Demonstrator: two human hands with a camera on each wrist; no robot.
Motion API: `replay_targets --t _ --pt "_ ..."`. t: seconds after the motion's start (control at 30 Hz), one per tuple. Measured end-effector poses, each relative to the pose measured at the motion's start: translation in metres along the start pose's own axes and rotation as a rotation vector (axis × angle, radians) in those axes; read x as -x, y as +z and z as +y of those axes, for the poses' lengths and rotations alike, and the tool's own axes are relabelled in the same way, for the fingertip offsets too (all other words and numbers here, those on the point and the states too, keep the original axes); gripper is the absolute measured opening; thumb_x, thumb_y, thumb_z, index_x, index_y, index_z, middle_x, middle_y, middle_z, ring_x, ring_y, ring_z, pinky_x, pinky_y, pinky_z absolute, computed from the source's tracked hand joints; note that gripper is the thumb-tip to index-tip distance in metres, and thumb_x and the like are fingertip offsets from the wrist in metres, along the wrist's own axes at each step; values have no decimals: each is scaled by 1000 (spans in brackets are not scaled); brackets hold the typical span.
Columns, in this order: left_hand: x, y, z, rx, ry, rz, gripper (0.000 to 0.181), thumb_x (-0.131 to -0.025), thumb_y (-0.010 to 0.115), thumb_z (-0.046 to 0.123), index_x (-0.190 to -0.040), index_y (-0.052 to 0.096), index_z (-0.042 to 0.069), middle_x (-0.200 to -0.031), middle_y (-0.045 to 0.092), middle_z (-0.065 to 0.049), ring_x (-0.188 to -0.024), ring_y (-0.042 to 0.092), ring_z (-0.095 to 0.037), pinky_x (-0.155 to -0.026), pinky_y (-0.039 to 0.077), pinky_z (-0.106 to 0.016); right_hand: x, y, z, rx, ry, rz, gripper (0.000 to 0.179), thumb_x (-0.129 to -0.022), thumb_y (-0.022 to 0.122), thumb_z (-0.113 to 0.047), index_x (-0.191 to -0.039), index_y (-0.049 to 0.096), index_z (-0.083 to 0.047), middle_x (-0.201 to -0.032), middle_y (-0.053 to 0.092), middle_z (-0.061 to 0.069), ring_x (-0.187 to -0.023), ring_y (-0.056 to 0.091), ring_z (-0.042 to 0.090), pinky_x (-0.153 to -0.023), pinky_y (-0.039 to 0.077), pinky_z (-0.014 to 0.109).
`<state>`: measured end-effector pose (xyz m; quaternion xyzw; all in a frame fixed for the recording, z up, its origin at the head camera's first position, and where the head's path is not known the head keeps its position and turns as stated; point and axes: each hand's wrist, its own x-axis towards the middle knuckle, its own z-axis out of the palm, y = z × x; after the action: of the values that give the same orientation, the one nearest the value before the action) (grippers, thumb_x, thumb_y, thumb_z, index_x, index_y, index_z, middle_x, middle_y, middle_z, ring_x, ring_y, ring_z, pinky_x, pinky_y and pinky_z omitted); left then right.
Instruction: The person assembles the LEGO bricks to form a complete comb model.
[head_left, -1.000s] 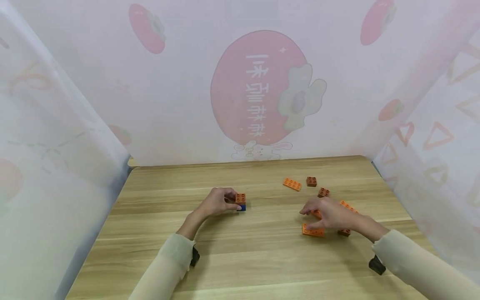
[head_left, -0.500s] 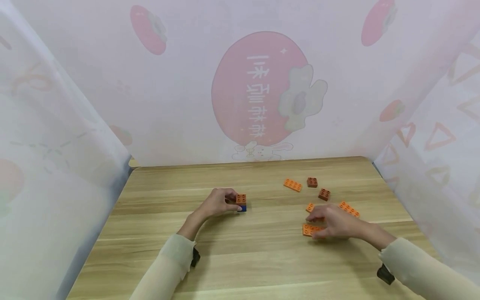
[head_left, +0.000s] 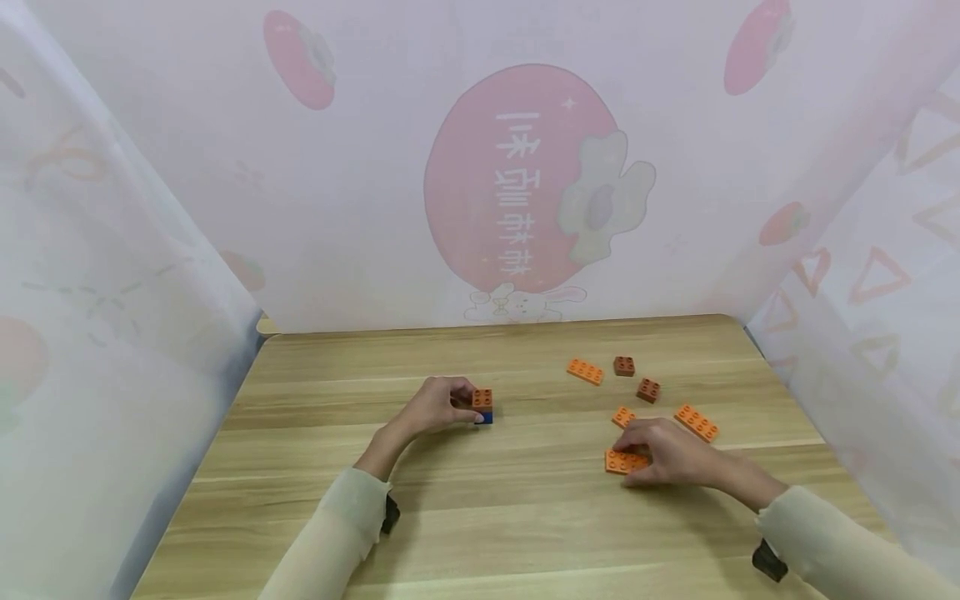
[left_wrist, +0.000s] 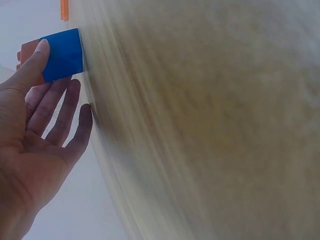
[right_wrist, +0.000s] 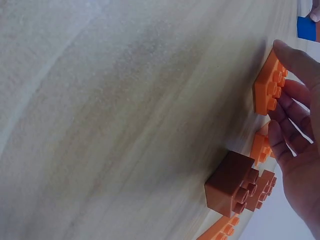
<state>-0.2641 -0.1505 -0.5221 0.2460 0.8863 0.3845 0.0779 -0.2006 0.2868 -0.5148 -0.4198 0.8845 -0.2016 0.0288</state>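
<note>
My left hand (head_left: 438,406) pinches a small two-brick stack left of the table's middle: a reddish-brown toy building brick (head_left: 482,398) on top of a blue brick (head_left: 487,417). In the left wrist view the thumb lies across the seam, on the side of the blue brick (left_wrist: 64,54). My right hand (head_left: 670,452) has thumb and fingers on opposite sides of a flat orange brick (head_left: 619,462), studs up at table level. The right wrist view shows the thumb at the edge of this orange brick (right_wrist: 266,85); the palm covers part of it from above.
Behind the right hand lie an orange brick (head_left: 585,371), two brown bricks (head_left: 624,366), a partly covered orange one (head_left: 622,416) and another orange one (head_left: 697,422). A nearer brown brick (right_wrist: 230,182) is hidden from the head view. Printed white panels (head_left: 360,208) enclose the wooden table.
My right hand has come down and back toward me, and its fingers have closed in on the near orange brick. The left hand has kept its hold on the stack without moving.
</note>
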Motion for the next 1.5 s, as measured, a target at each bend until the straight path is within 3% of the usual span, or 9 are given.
replay_targets --t 0.37,0.77,0.93,1.07,1.3,1.5 --pt "0 0 0 1 5 -5 28 -88 90 20 -108 74 8 -104 76 -2 -95 69 -13 -90 60 -37 -2 2 -2 -16 -7 1 28 -88 89 -25 -111 79 -14 -107 73 -6 -95 68 6 -81 61 32" --pt "0 0 0 3 9 3 28 -88 90 18 -109 74 8 -104 77 -2 -95 71 -13 -89 61 -35 -3 1 -5 5 11 16 27 -88 89 -22 -112 80 -13 -108 74 -5 -96 68 8 -81 62 33" --pt "1 -1 2 7 5 3 28 -88 90 18 -109 75 8 -103 77 -2 -95 70 -14 -89 61 -36 -7 0 -6 20 -1 62 29 -86 90 -20 -112 80 -13 -108 74 -6 -95 67 7 -80 61 32" --pt "1 -2 3 8 2 -1 28 -88 89 17 -109 74 7 -104 77 -2 -96 70 -14 -89 61 -37 -11 -1 -8 20 -21 103 29 -86 90 -17 -112 80 -12 -107 74 -4 -94 68 9 -78 61 33" --pt "1 -2 2 9 8 -3 28 -88 89 17 -110 74 8 -104 77 -2 -95 70 -13 -89 61 -35 -21 -5 -11 -16 18 99 29 -89 87 -18 -117 80 -13 -109 72 -7 -96 65 8 -80 59 33" --pt "1 -1 1 10 14 1 28 -88 89 17 -110 75 8 -103 77 -1 -94 70 -12 -87 60 -33 -33 -7 -12 -20 -25 131 30 -88 88 -16 -117 79 -10 -109 74 -3 -96 69 10 -79 62 35"
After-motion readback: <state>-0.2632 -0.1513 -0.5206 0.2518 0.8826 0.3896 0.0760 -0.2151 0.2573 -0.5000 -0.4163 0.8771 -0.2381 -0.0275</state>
